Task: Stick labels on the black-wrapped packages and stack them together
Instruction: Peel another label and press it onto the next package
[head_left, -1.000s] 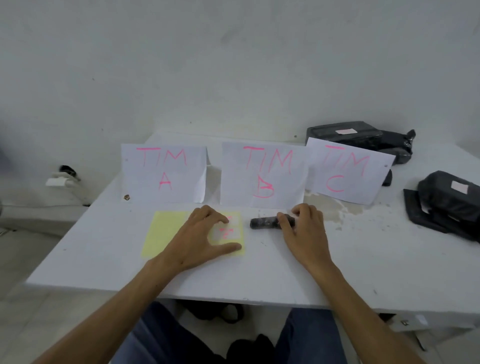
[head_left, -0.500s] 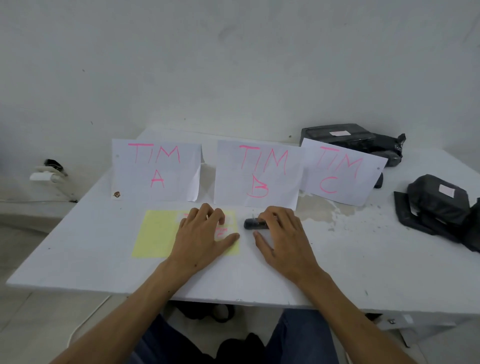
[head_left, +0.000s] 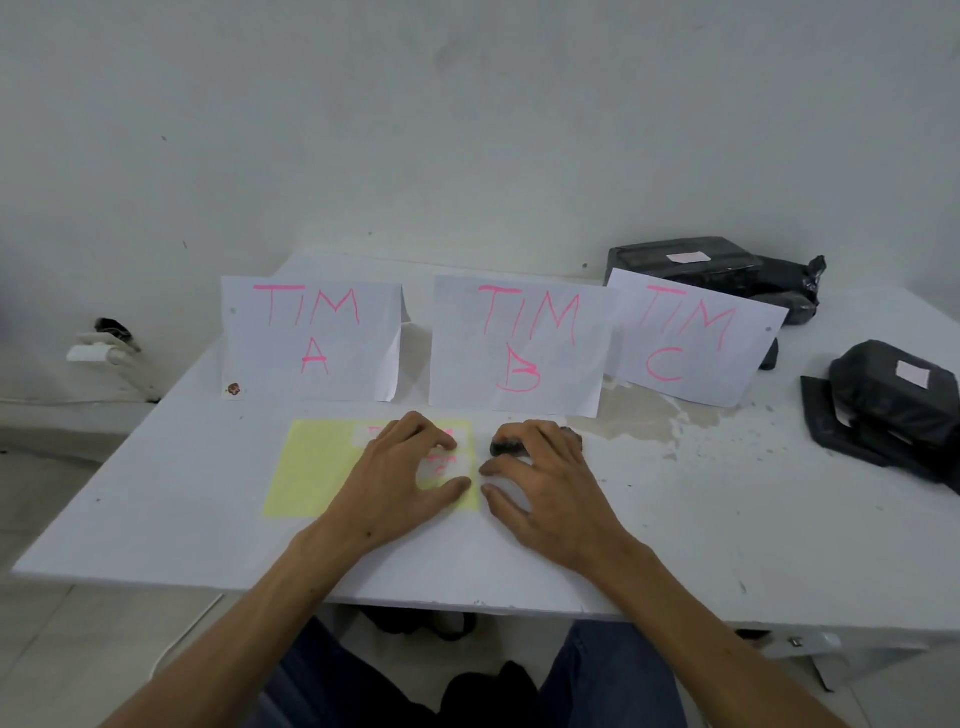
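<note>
A yellow label sheet (head_left: 317, 467) lies flat on the white table (head_left: 156, 499), with white labels (head_left: 441, 466) written in pink at its right end. My left hand (head_left: 400, 478) rests on that end, its bent fingertips and thumb pressing around the labels. My right hand (head_left: 545, 483) lies just right of the sheet, fingers arched over a dark marker (head_left: 504, 447); its index fingertip and thumb touch the sheet's right edge. One black-wrapped package (head_left: 727, 270) with a white label sits at the back right. Another labelled black package (head_left: 883, 410) is at the right edge.
Three standing paper signs face me behind the sheet: TIM A (head_left: 311, 338), TIM B (head_left: 519, 343) and TIM C (head_left: 685, 338). A stained patch (head_left: 639, 421) marks the table right of my hands. The wall is close behind the table.
My right hand has slid left along the marker until its fingertips reach the sheet's right edge. My left hand stays on the labels, fingers drawn in a little.
</note>
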